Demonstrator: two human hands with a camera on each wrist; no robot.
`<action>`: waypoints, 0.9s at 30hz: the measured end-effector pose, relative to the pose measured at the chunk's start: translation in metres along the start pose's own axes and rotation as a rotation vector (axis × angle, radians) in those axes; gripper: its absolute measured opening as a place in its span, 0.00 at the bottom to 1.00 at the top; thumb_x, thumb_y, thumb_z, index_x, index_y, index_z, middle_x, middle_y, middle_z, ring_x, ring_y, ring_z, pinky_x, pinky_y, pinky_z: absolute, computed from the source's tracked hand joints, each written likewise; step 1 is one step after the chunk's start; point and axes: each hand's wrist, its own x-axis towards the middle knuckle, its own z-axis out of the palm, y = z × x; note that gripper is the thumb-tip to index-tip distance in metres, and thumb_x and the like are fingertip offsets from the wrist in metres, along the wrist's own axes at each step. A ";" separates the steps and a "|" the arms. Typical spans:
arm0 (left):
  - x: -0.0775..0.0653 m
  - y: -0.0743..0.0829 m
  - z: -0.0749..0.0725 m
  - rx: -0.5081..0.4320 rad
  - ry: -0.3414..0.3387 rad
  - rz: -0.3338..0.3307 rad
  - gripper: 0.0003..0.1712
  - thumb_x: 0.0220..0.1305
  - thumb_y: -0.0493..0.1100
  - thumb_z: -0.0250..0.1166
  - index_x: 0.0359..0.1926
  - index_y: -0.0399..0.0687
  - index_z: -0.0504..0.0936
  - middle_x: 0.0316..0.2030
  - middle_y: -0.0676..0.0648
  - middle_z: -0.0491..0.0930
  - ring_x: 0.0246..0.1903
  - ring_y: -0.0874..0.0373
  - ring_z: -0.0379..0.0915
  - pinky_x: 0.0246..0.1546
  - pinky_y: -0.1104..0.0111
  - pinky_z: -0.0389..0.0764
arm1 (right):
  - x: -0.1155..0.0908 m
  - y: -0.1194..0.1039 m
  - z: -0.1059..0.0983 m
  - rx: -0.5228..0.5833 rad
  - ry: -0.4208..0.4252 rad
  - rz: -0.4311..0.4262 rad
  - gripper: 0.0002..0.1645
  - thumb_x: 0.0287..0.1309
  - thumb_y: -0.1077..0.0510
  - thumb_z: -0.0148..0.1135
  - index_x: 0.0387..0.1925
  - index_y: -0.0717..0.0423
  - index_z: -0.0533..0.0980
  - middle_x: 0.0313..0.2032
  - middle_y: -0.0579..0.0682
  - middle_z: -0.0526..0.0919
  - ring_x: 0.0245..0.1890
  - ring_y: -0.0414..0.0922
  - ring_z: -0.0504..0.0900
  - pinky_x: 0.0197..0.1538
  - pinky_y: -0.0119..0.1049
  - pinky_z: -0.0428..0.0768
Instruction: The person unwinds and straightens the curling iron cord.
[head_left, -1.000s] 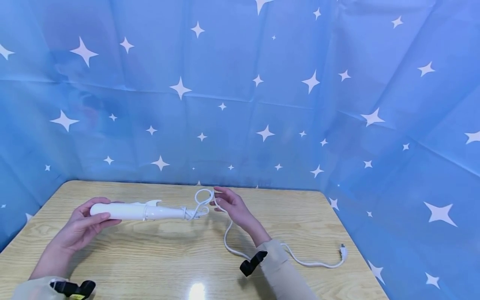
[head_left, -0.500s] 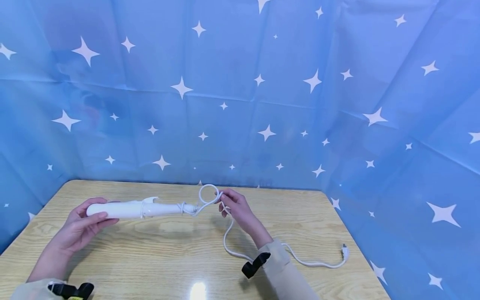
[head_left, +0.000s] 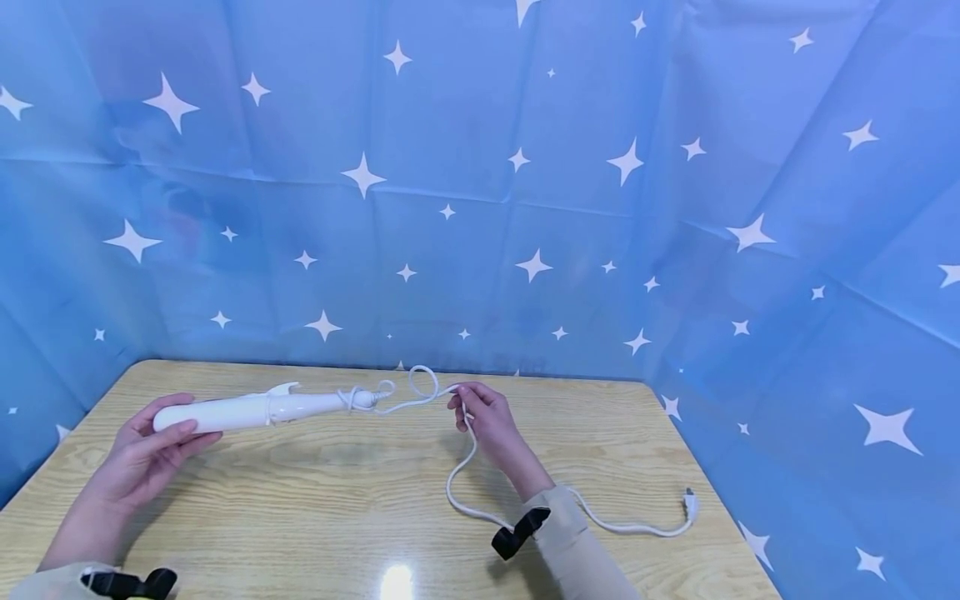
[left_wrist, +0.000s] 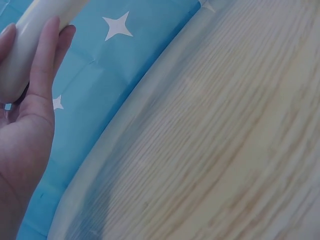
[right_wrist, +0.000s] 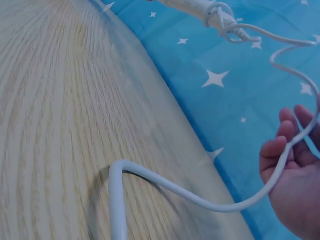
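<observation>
A white curling iron [head_left: 311, 406] is held above the table, its thick end to the left and a small lever on its upper side. My left hand [head_left: 146, 454] grips that thick end between thumb and fingers, which the left wrist view shows close up. A white power cord [head_left: 450, 492] leaves the thin end, wound round it there and looping in the air. At the right, my right hand [head_left: 491, 421] pinches the cord with its fingertips. In the right wrist view the cord [right_wrist: 195, 200] crosses the palm and drops to the table.
The wooden table [head_left: 300, 517] lies under both hands. The cord's plug [head_left: 689, 504] rests near the table's right edge. A blue curtain with white stars [head_left: 450, 167] hangs behind and along the sides.
My right hand has moved right, drawing the cord out from the curling iron. The left hand has moved slightly left, and the iron's thin end has risen a little.
</observation>
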 end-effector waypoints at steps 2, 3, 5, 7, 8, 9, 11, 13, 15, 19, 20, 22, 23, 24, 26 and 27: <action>0.000 0.000 0.000 -0.003 0.004 0.000 0.32 0.71 0.15 0.29 0.63 0.26 0.75 0.57 0.33 0.74 0.54 0.36 0.80 0.57 0.46 0.82 | 0.000 0.001 -0.003 0.009 0.023 0.002 0.13 0.78 0.61 0.51 0.46 0.63 0.81 0.32 0.51 0.81 0.27 0.41 0.73 0.24 0.26 0.72; -0.001 0.000 0.000 -0.005 0.003 0.000 0.32 0.71 0.15 0.29 0.63 0.26 0.74 0.57 0.33 0.73 0.54 0.36 0.80 0.57 0.46 0.82 | 0.000 0.001 -0.004 0.013 0.033 0.000 0.13 0.78 0.61 0.52 0.46 0.64 0.81 0.31 0.51 0.80 0.26 0.41 0.72 0.24 0.26 0.72; -0.001 0.000 -0.001 -0.004 0.002 -0.002 0.32 0.72 0.16 0.29 0.63 0.26 0.74 0.57 0.34 0.73 0.54 0.36 0.80 0.58 0.46 0.82 | 0.000 0.001 -0.007 0.020 0.049 0.000 0.14 0.77 0.61 0.52 0.47 0.68 0.80 0.31 0.51 0.80 0.26 0.41 0.72 0.23 0.25 0.72; -0.003 0.001 -0.001 -0.003 0.006 -0.003 0.32 0.72 0.16 0.29 0.64 0.27 0.74 0.56 0.35 0.72 0.54 0.36 0.80 0.58 0.46 0.81 | -0.001 0.002 -0.009 0.032 0.066 0.001 0.15 0.77 0.61 0.52 0.49 0.72 0.78 0.30 0.50 0.80 0.25 0.41 0.72 0.22 0.25 0.71; -0.003 0.001 -0.002 -0.004 0.010 -0.002 0.32 0.72 0.16 0.29 0.64 0.27 0.74 0.56 0.35 0.72 0.53 0.36 0.80 0.58 0.46 0.82 | -0.001 0.002 -0.011 0.040 0.074 0.001 0.16 0.78 0.61 0.52 0.49 0.73 0.78 0.30 0.50 0.80 0.25 0.40 0.72 0.22 0.25 0.71; -0.004 0.001 -0.002 -0.005 0.016 0.000 0.32 0.72 0.16 0.29 0.64 0.27 0.74 0.56 0.35 0.72 0.53 0.36 0.81 0.58 0.46 0.82 | -0.001 0.003 -0.012 0.050 0.084 0.002 0.16 0.78 0.61 0.52 0.49 0.74 0.78 0.30 0.50 0.79 0.25 0.40 0.72 0.22 0.25 0.72; -0.005 0.002 -0.002 -0.014 0.030 0.005 0.32 0.72 0.16 0.30 0.64 0.28 0.74 0.56 0.35 0.72 0.52 0.35 0.81 0.57 0.46 0.82 | -0.001 0.003 -0.016 0.072 0.107 0.006 0.15 0.78 0.62 0.52 0.46 0.72 0.80 0.29 0.50 0.78 0.25 0.40 0.72 0.22 0.24 0.72; -0.005 0.003 -0.003 -0.027 0.036 0.010 0.32 0.73 0.16 0.30 0.65 0.28 0.74 0.56 0.34 0.73 0.52 0.35 0.81 0.57 0.46 0.82 | 0.000 0.004 -0.019 0.088 0.134 0.007 0.14 0.77 0.62 0.52 0.42 0.67 0.82 0.28 0.49 0.78 0.24 0.39 0.71 0.22 0.23 0.72; -0.006 0.004 -0.004 -0.041 0.036 0.011 0.32 0.73 0.17 0.30 0.65 0.29 0.73 0.56 0.33 0.74 0.52 0.34 0.81 0.57 0.46 0.82 | 0.001 0.005 -0.023 0.112 0.164 0.007 0.14 0.77 0.63 0.52 0.39 0.63 0.82 0.27 0.48 0.77 0.24 0.39 0.71 0.22 0.23 0.72; -0.006 0.006 -0.006 -0.072 0.033 0.007 0.32 0.74 0.18 0.29 0.66 0.30 0.72 0.56 0.32 0.75 0.52 0.33 0.80 0.59 0.45 0.80 | 0.002 0.007 -0.030 0.150 0.219 0.011 0.13 0.77 0.64 0.51 0.40 0.64 0.81 0.28 0.48 0.76 0.25 0.39 0.71 0.22 0.23 0.72; -0.006 0.006 -0.007 -0.079 0.035 0.006 0.32 0.74 0.18 0.29 0.67 0.30 0.72 0.56 0.31 0.75 0.53 0.33 0.80 0.59 0.44 0.79 | 0.002 0.008 -0.032 0.157 0.237 0.015 0.13 0.77 0.64 0.51 0.41 0.65 0.81 0.28 0.48 0.76 0.25 0.39 0.71 0.22 0.23 0.72; -0.007 0.007 -0.008 -0.093 0.042 0.009 0.33 0.74 0.18 0.28 0.67 0.30 0.72 0.56 0.31 0.74 0.53 0.32 0.80 0.60 0.44 0.79 | 0.002 0.009 -0.036 0.165 0.268 0.022 0.12 0.77 0.64 0.50 0.43 0.66 0.80 0.29 0.48 0.76 0.26 0.39 0.71 0.23 0.23 0.73; -0.008 0.008 -0.008 -0.102 0.047 0.011 0.33 0.74 0.18 0.28 0.67 0.31 0.72 0.56 0.31 0.74 0.53 0.32 0.79 0.60 0.44 0.79 | 0.002 0.009 -0.038 0.166 0.284 0.025 0.12 0.77 0.64 0.51 0.44 0.67 0.79 0.29 0.48 0.76 0.26 0.38 0.71 0.23 0.24 0.73; -0.008 0.009 -0.008 -0.113 0.054 0.012 0.33 0.74 0.18 0.28 0.67 0.31 0.72 0.56 0.31 0.74 0.53 0.32 0.79 0.60 0.44 0.79 | 0.002 0.010 -0.040 0.176 0.302 0.030 0.12 0.77 0.64 0.51 0.45 0.68 0.79 0.29 0.48 0.76 0.26 0.38 0.71 0.24 0.24 0.73; -0.009 0.010 -0.008 -0.134 0.069 0.017 0.33 0.75 0.19 0.28 0.68 0.33 0.72 0.57 0.31 0.74 0.53 0.32 0.79 0.60 0.44 0.79 | 0.002 0.010 -0.043 0.180 0.331 0.034 0.12 0.77 0.63 0.51 0.47 0.69 0.77 0.30 0.48 0.75 0.27 0.38 0.71 0.24 0.23 0.73; -0.010 0.011 -0.008 -0.137 0.075 0.022 0.33 0.75 0.19 0.28 0.69 0.34 0.71 0.57 0.31 0.73 0.53 0.32 0.79 0.59 0.44 0.80 | 0.002 0.010 -0.045 0.184 0.345 0.032 0.13 0.77 0.63 0.51 0.49 0.71 0.76 0.29 0.48 0.75 0.27 0.38 0.71 0.24 0.24 0.73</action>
